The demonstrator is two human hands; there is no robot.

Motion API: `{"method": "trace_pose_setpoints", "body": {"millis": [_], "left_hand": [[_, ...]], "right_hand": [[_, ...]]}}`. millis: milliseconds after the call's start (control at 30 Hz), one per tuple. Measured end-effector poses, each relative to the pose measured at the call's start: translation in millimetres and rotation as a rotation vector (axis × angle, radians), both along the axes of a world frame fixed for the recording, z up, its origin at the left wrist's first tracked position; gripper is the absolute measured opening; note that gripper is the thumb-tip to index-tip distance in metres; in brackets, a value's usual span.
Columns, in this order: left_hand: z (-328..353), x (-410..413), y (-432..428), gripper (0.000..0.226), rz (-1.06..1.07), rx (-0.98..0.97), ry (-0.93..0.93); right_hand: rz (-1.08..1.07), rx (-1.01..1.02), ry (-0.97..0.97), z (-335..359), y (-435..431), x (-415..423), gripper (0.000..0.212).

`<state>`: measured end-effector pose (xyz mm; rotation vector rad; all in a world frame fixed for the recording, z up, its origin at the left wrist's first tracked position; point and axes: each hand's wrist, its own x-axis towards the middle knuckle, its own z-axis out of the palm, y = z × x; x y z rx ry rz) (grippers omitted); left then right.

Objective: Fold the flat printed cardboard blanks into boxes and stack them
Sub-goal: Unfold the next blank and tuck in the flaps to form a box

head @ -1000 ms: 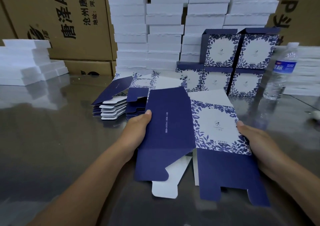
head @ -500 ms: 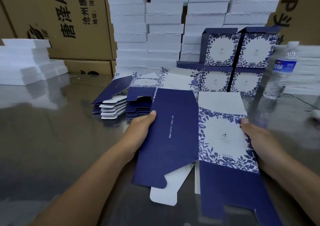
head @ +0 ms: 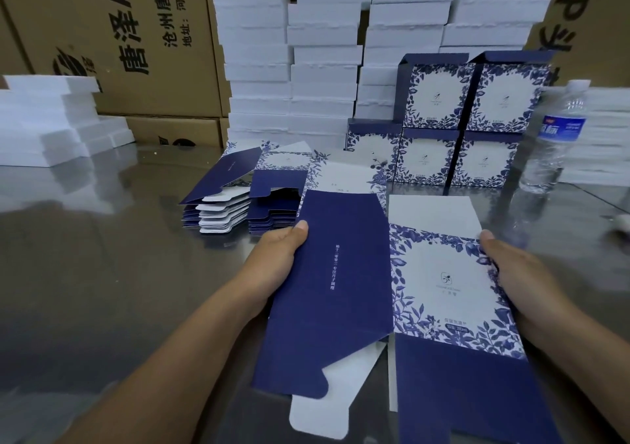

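- The flat printed cardboard blank (head: 344, 283), navy with one white-and-blue floral panel, is held just above the shiny metal table (head: 102, 273), directly in front of the person.
- The left hand (head: 276, 266) pinches the outer edge of the navy panel with the thumb on top. Its fingers underneath are hidden.
- The right hand (head: 521, 283) grasps the floral panel's outer edge the same way, thumb on top.
- The step looks like opening the blank into a square tube. Both edges want easing inward so the centre crease rises and the scored lines bend, not the panels.
- Thumbs are best kept near the edges and pressing lightly, since hard pressure could dent the print.
- The white tuck flap (head: 341, 399) and the navy bottom flap (head: 460, 392) point towards the person. They probably need closing only once the tube stands square.
- The pile of flat navy blanks (head: 269, 188) lies just behind the left hand.
- The stack of finished floral boxes (head: 477, 109) stands farther back on the right. The clear plastic water bottle (head: 552, 137) beside it could tip during stacking.
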<state>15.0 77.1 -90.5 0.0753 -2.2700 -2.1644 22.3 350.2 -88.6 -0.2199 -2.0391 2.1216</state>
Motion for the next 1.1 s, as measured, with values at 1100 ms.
{"method": "trace_pose_setpoints", "body": {"millis": [1100], "left_hand": [[16,5,-2,0.037,0.07,0.567,-0.047]], "right_hand": [[0.054,0.289,0.146,-2,-18,10,0.006]]}}
